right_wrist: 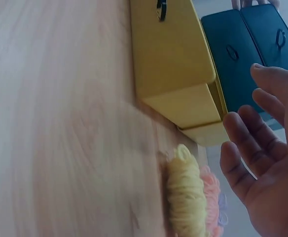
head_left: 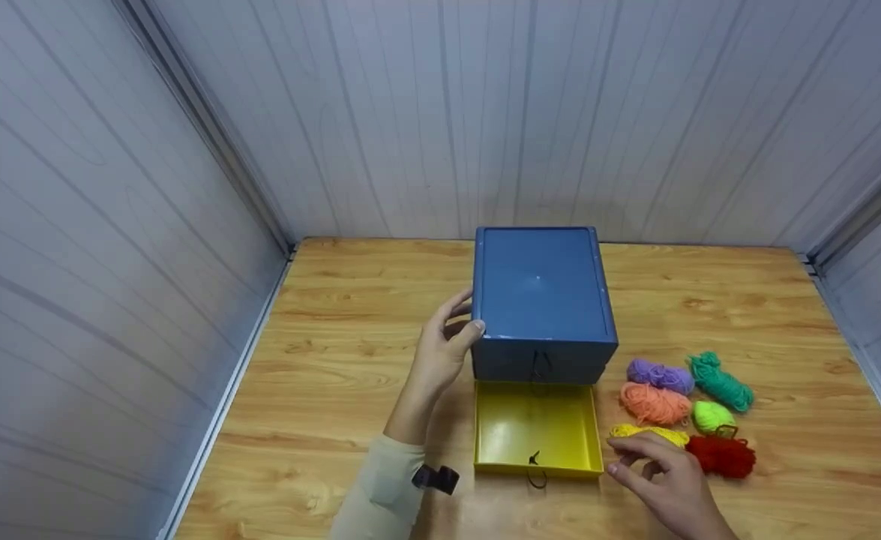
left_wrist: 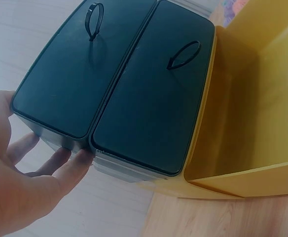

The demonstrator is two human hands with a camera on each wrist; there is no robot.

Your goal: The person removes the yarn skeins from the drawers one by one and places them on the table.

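Observation:
A blue drawer cabinet (head_left: 541, 285) stands on the table, its two dark drawer fronts (left_wrist: 144, 98) carrying black loop handles. Below them a yellow drawer (head_left: 534, 424) is pulled out; its visible floor is bare. My left hand (head_left: 440, 352) holds the cabinet's front left corner, thumb over the top edge and fingers against the side. Just right of the yellow drawer, my right hand (head_left: 661, 476) hovers with loosely bent fingers and nothing in them. Nearest to it are a yellow yarn skein (head_left: 650, 433) and a red yarn skein (head_left: 722, 456).
Behind those skeins lie a peach yarn skein (head_left: 655, 403), a purple one (head_left: 661, 376), a green one (head_left: 721, 382) and a lime one (head_left: 712, 417). Pale panel walls (head_left: 425, 120) border the wooden table (head_left: 335, 375) at the back and both sides.

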